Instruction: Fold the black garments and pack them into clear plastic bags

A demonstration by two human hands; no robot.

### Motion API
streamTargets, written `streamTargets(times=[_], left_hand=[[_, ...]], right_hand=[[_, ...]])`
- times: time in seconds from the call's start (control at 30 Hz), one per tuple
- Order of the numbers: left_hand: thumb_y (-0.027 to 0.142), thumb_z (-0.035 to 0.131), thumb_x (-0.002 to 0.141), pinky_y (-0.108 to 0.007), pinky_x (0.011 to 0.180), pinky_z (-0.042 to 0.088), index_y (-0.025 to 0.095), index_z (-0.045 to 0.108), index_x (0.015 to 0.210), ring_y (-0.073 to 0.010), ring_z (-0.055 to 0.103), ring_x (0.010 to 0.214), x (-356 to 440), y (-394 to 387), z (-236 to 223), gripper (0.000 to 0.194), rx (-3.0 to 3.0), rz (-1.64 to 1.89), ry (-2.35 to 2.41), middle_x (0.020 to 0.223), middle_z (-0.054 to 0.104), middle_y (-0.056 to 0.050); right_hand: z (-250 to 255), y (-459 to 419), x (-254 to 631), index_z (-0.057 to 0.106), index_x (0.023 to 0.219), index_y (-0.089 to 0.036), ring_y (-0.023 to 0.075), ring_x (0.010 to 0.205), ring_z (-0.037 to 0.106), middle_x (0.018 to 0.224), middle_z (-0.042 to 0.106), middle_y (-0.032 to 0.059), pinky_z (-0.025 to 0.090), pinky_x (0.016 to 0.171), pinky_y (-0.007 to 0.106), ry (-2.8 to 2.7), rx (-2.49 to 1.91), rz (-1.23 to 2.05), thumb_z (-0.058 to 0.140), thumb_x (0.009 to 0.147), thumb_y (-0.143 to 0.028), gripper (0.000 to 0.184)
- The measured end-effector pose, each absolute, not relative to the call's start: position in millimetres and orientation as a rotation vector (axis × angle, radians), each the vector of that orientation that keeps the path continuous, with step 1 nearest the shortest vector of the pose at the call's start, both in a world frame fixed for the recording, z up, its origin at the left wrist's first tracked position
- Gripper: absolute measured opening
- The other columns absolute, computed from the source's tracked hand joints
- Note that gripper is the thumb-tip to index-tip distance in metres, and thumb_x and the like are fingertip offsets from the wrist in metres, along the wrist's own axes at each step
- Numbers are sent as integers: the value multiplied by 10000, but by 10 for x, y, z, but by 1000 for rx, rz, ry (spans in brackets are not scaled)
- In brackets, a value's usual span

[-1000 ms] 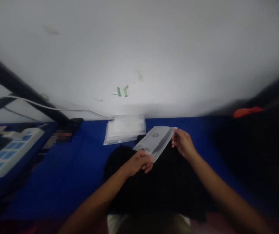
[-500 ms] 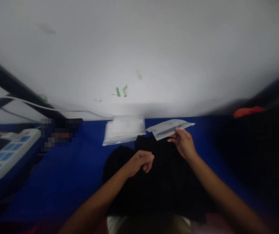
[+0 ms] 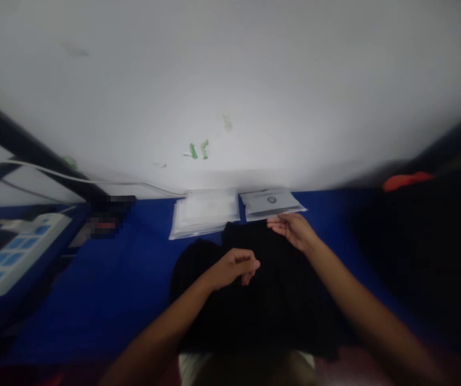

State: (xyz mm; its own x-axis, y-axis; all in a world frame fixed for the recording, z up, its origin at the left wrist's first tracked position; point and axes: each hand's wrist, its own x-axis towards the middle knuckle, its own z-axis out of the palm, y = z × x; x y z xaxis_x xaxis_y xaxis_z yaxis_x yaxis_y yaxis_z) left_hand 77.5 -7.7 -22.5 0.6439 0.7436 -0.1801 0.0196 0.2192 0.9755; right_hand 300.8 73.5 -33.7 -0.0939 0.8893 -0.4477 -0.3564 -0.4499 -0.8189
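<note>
Currently, 1 flat packet lies on the far blue surface, long axis running left to right, beyond both hands. The right hand, nearer, is loosely open by its near edge; the left hand curls narrow, visibly empty.

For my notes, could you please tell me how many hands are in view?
2: the left hand over the black cloth, the right hand by the lone packet beside the stack.
</note>
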Motion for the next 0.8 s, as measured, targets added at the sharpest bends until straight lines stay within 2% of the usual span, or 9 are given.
streamTargets(times=[0.07,0.2,0.33,0.47,0.6,0.7,0.8], left_hand=[[445,606,868,-211,533,376,144,562,673,-88,504,476,777,-80,-234,361,1268,572,744,531,550,14],[457,601,871,-207,530,376,142,560,693,-88,504,482,776,-85,-262,363,1294,558,756,534,549,16],[467,604,868,-204,534,381,138,565,718,-84,499,493,774,-90,-285,364,1325,537,762,553,557,15],[492,607,859,-203,540,389,143,563,729,-83,498,506,773,-98,-294,375,1379,511,783,563,547,23],[510,610,848,-202,528,390,147,572,760,-84,496,514,781,-118,-293,376,1433,467,810,585,545,28],[513,606,846,-197,517,378,147,571,769,-78,478,503,789,-132,-294,375,1462,450,836,576,530,38],[492,596,857,-196,519,372,148,567,764,-77,477,509,789,-126,-295,358,1504,434,859,587,531,38]], right_hand=[[-338,765,2995,650,743,-76,186,639,738,748,750,170,611,572,213,-661,-1223,1717,461,881,-43,236],[-362,775,2976,653,781,-70,222,789,750,881,754,199,621,747,277,-710,-1145,1796,469,827,-3,201],[-358,741,3025,663,813,-82,218,855,743,956,751,192,602,826,296,-752,-1093,1816,467,857,-50,203],[-250,553,3085,677,928,-95,210,856,739,982,751,165,601,777,278,-815,-1122,1785,528,888,-157,167],[-99,132,3117,659,1024,-133,182,765,728,979,748,130,581,680,270,-1156,-1110,1819,592,901,-325,237],[-18,-215,3149,647,1022,-147,138,672,683,857,737,77,526,606,233,-1600,-1068,1876,583,911,-391,275],[30,-470,3194,643,1005,-155,132,632,646,741,701,33,470,568,222,-2020,-1064,1831,576,909,-383,256]])
